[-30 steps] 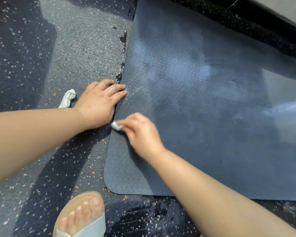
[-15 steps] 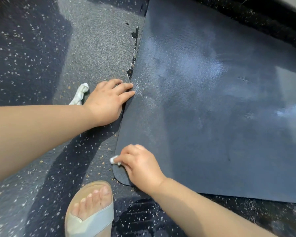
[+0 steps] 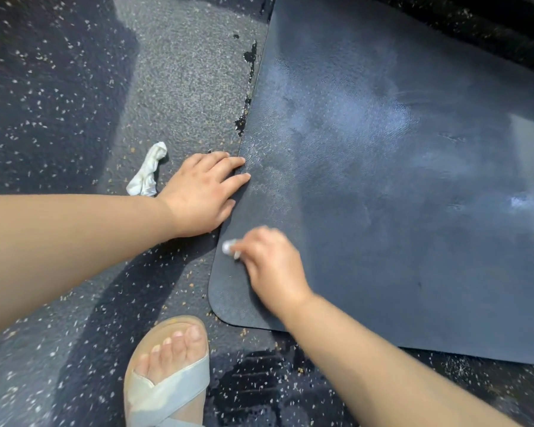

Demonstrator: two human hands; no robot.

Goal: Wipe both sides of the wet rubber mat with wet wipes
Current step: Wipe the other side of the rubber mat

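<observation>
Bright daylight; glare sheens the mat (image 3: 398, 186); hard arm shadows cross the floor (image 3: 179, 87); right hand (image 3: 273, 266) motion-blurred; wide-angle bending at edges.

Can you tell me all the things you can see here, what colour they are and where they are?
rubber mat: one, dark blue-grey, flat on the floor at the right
held wipe: one, white, bunched up at the mat's left edge
loose wipe: one, white, crumpled on the floor left of the mat
floor: one, dark with pale speckles, under everything
sandal: one, pale grey strap, bottom middle
foot: one, in the sandal
left hand: one, fingers flat on the mat's left edge
right hand: one, grips the held wipe on the mat
</observation>
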